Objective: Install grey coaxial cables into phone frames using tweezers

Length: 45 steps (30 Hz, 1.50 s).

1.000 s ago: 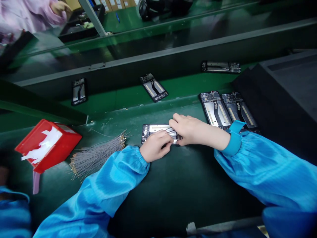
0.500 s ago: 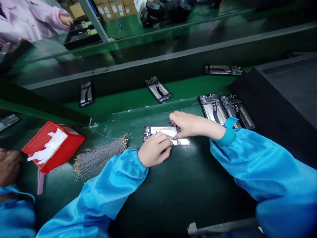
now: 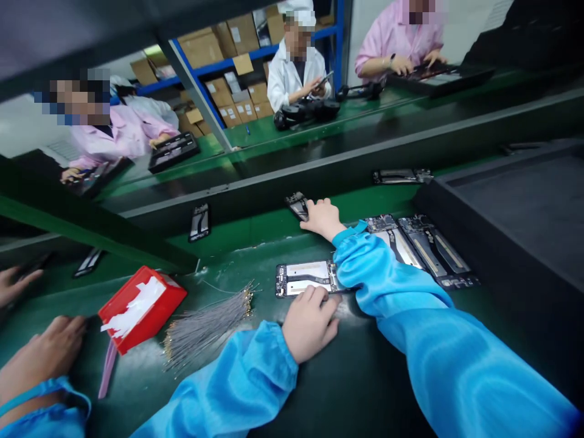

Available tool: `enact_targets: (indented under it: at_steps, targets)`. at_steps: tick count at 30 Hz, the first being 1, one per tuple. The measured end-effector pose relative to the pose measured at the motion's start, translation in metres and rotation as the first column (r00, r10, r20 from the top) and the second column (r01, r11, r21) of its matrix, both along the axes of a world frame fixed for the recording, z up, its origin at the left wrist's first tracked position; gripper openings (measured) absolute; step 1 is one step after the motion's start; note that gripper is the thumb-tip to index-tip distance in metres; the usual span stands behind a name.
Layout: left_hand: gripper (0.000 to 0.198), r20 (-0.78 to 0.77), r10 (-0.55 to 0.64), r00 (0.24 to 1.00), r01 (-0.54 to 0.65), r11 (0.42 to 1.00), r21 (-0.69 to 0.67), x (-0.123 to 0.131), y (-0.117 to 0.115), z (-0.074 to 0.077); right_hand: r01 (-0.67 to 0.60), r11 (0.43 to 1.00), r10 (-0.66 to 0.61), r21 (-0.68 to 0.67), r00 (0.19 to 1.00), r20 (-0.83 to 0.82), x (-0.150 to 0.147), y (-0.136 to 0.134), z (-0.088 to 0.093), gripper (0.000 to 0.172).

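An opened phone [image 3: 306, 277], its inner boards and dark ribbon cable showing, lies flat on the green bench. My left hand [image 3: 310, 322] rests at its near edge, fingers slightly curled and apart from the thumb, nothing visible in them. My right hand [image 3: 325, 218] reaches over to another opened phone [image 3: 297, 205] on the strip behind. Fingers and thumb close around that phone's sides and cover its right part. My right sleeve hides one end of the bench phone. Left of my left hand lies a bundle of thin grey cables [image 3: 210, 328] with gold-coloured ends.
Two opened phones [image 3: 431, 252] lie side by side by a black tray [image 3: 515, 201]. More phones [image 3: 199, 222] lie along the back strip. A red box [image 3: 176, 293] with white scraps stands left, near a co-worker's hand [image 3: 50, 350]. People work across the bench behind a rail [image 3: 274, 180].
My right hand has left the bench phone and moved back to the phone on the strip. My left hand has drawn slightly toward me. The view has tilted up.
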<state>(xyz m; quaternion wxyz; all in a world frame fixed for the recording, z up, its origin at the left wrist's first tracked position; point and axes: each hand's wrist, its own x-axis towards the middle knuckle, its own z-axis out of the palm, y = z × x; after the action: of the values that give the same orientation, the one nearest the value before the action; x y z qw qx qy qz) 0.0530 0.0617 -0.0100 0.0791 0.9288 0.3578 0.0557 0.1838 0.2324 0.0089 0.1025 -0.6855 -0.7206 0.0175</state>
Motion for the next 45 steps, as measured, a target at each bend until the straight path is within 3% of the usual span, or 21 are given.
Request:
enact_targets:
  at_steps: [3,7,11,15,18,21,23,27,32,36,41,45]
  targets:
    - [0.043,0.009,0.123,0.992,-0.124,0.991,0.046,0.001,0.027,0.003,0.027,0.999,-0.027,0.043,1.000,0.003,0.016,-0.010,0.014,0.051]
    - [0.045,0.015,0.251,0.968,-0.251,0.962,0.111,-0.013,0.054,0.008,-0.015,0.996,0.011,0.091,0.999,0.037,0.040,-0.052,0.018,0.047]
    - [0.032,-0.014,0.310,0.951,-0.307,0.947,0.097,-0.056,0.062,0.018,-0.135,0.984,0.123,0.119,0.987,0.107,0.059,-0.110,0.001,0.047]
    - [0.018,-0.030,0.391,0.920,-0.389,0.919,0.071,-0.106,0.065,0.028,-0.159,0.974,0.127,0.163,0.974,0.190,0.061,-0.150,-0.016,0.052]
    - [0.013,-0.052,0.391,0.919,-0.389,0.920,0.043,-0.129,0.065,0.032,-0.321,0.937,0.293,0.135,0.936,0.195,0.048,-0.167,-0.021,0.048]
    - [0.011,-0.067,0.375,0.925,-0.374,0.927,0.022,-0.137,0.064,0.034,-0.580,0.809,0.567,0.094,0.813,0.132,0.031,-0.174,-0.024,0.038]
    - [0.011,-0.067,0.370,0.927,-0.370,0.929,0.014,-0.137,0.063,0.035,-0.660,0.743,0.653,0.112,0.751,0.100,0.021,-0.173,-0.026,0.029]
    - [0.009,-0.089,0.348,0.933,-0.348,0.937,0.015,-0.131,0.057,0.038,-0.689,0.712,0.688,0.137,0.723,0.061,0.008,-0.165,-0.028,0.011]
    - [0.009,-0.200,0.291,0.935,-0.295,0.955,0.010,-0.123,0.046,0.042,-0.733,0.660,0.742,0.165,0.670,0.012,0.000,-0.162,-0.028,0.012]
    - [0.008,-0.242,0.273,0.931,-0.277,0.961,0.018,-0.117,0.044,0.040,-0.726,0.671,0.734,0.150,0.679,0.004,-0.005,-0.164,-0.027,0.017]
    - [0.012,-0.244,0.242,0.939,-0.234,0.970,0.061,-0.107,0.047,0.040,-0.678,0.726,0.683,0.114,0.730,-0.003,-0.011,-0.164,-0.025,0.016]
    - [0.005,-0.295,0.283,0.913,-0.255,0.958,0.131,-0.106,0.045,0.045,-0.640,0.764,0.642,0.086,0.767,0.007,-0.015,-0.163,-0.023,0.016]
